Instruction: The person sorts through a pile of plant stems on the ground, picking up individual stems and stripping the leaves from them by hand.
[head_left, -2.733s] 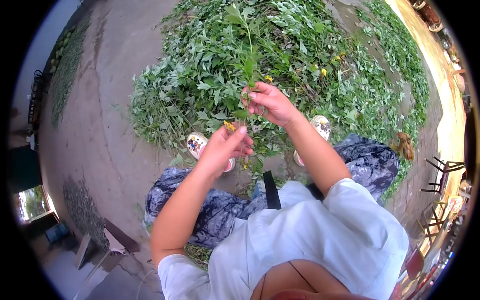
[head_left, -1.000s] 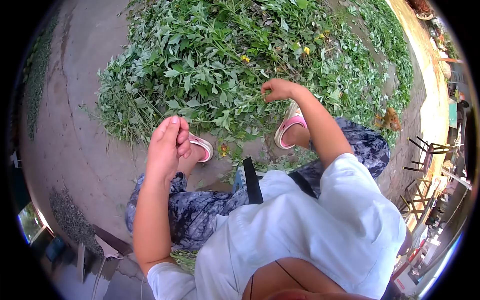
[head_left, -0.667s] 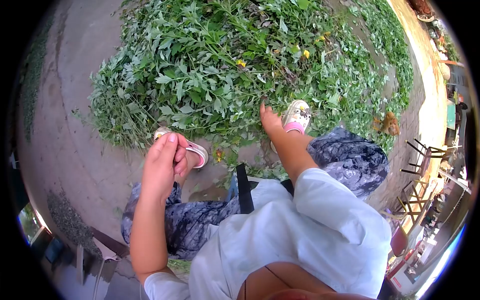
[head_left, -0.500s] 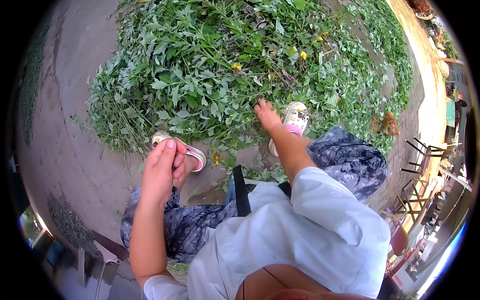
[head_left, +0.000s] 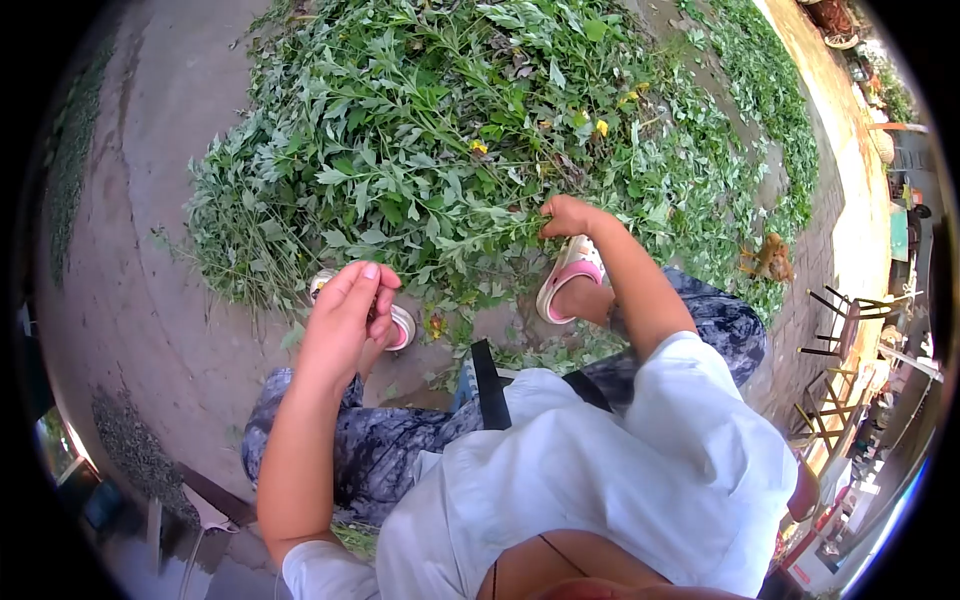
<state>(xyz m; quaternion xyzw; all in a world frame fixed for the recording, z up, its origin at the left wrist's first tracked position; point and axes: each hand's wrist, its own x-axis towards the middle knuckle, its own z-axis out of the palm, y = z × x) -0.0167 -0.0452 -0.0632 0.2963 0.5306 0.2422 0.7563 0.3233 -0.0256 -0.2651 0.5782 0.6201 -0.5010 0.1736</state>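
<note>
A wide heap of leafy green stems (head_left: 400,130) lies on the ground, with a few yellow leaves in it. My right hand (head_left: 566,216) is at the heap's near edge, fingers closed round a leafy stem that lies among the others, just beyond my right shoe. My left hand (head_left: 352,302) hovers above my left shoe with its fingers curled together; what they hold, if anything, is hidden. The white and pink right shoe (head_left: 571,277) shows below my right wrist, and the left shoe (head_left: 402,328) is partly covered by my left hand.
More greens (head_left: 770,90) are spread at the upper right. A small brown animal, perhaps a chicken (head_left: 774,258), is by their edge. Wooden stools (head_left: 850,325) stand at the far right. Darker plant matter (head_left: 130,440) lies on the concrete at the lower left.
Both hands were together over the heap with a leafy stem; they have since moved apart. Lately my right hand has shifted right and closed on a stem. My left hand has moved slightly right.
</note>
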